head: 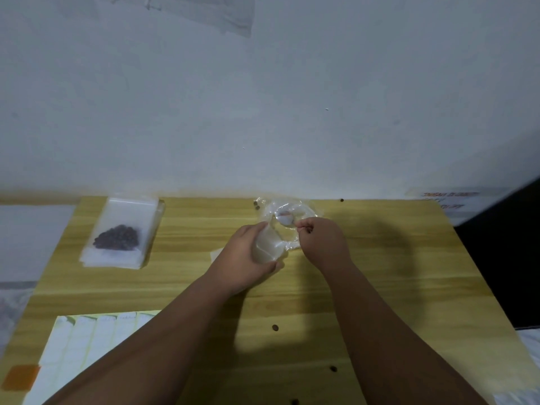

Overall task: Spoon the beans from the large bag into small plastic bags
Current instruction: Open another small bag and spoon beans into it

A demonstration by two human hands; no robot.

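Observation:
My left hand [248, 252] grips a small clear plastic bag [267, 244] held upright near the table's middle back. My right hand [321, 244] pinches the handle of a spoon [285, 219] whose bowl carries a few dark beans just above the small bag's mouth. Behind them the large clear bag [304, 210] lies crumpled and looks almost empty. At the back left a filled small bag with dark beans [117, 236] lies on a stack of flat clear bags [112, 260].
Loose beans lie on the wooden table [394, 287]: two by the large bag [256, 205], one at the back edge [342, 200], others in front [275, 327]. A sheet of white labels [87, 343] lies front left. A wall stands right behind the table.

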